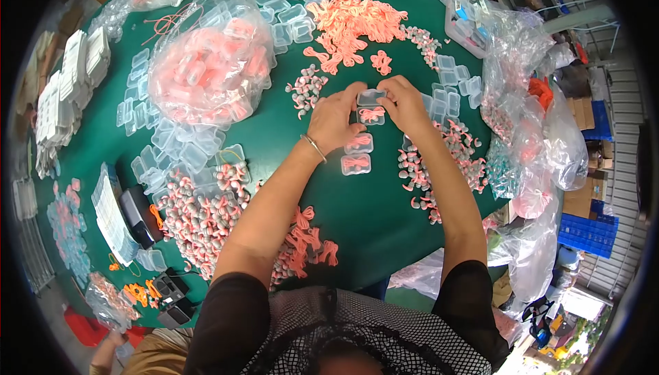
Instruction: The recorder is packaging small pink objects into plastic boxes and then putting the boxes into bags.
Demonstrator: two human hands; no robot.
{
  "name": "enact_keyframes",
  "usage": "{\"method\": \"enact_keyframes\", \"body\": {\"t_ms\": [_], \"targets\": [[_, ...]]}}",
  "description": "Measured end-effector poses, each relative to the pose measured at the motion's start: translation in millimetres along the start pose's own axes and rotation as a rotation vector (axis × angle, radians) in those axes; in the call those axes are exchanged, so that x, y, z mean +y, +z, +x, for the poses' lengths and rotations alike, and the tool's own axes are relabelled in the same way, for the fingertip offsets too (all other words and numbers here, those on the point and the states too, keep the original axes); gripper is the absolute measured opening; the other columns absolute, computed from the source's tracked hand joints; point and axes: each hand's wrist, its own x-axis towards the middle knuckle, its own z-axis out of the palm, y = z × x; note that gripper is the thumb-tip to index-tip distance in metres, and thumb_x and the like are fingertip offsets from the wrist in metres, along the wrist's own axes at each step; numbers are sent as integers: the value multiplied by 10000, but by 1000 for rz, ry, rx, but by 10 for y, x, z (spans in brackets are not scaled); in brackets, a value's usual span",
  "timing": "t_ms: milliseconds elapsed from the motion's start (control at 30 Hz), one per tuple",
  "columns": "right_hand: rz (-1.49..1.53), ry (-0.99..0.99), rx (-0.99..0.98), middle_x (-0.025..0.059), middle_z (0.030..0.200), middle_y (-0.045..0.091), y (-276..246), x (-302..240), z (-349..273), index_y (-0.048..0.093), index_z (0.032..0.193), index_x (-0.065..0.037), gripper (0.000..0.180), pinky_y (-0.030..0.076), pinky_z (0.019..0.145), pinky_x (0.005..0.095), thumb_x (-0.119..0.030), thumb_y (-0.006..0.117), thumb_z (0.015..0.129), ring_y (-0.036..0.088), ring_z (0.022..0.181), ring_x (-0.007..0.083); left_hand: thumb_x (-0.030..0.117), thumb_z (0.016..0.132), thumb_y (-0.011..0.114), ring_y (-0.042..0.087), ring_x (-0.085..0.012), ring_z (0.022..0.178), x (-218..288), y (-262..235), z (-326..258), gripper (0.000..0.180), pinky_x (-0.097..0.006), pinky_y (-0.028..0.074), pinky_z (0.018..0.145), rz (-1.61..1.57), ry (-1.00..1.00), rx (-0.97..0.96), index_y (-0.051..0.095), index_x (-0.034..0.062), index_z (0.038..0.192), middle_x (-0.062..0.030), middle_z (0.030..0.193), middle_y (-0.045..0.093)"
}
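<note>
A small clear plastic box (371,115) with a bundle of pink cord in it stands on the green table, its lid (372,97) raised away from me. My left hand (336,119) has its fingertips at the lid's left edge, thumb pointing toward the box. From the other side my right hand (403,104) pinches the lid's right edge between thumb and fingers. Two more clear boxes, a middle one (360,143) and a nearest one (355,163), sit in line toward me, each with pink cord inside. A bracelet circles my left wrist.
Loose pink cord bundles (357,21) lie heaped at the back. Grey-and-pink small pieces form piles at left (202,220) and right (467,152). A big clear bag (213,66) of filled boxes stands back left, near loose clear boxes (182,145). Another person's hand (113,341) shows lower left.
</note>
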Motion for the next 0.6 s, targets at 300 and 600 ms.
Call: {"method": "enact_keyframes", "body": {"t_ms": [300, 600], "targets": [[80, 117, 126, 138, 1014, 656, 5, -131, -331, 595, 1081, -9, 262, 531, 734, 322, 50, 585, 825, 665, 883, 238, 139, 669, 793, 587, -276, 1002, -23, 48, -48, 694, -402, 447, 782, 180, 181, 30, 497, 163, 1296, -58, 1084, 594], [-311, -98, 210, 144, 1030, 630, 179, -417, -553, 580, 1034, -4, 299, 479, 827, 422, 84, 550, 750, 588, 958, 338, 124, 681, 780, 589, -268, 1041, -59, 56, -66, 646, -404, 445, 810, 155, 190, 44, 531, 158, 1275, -43, 1212, 597]]}}
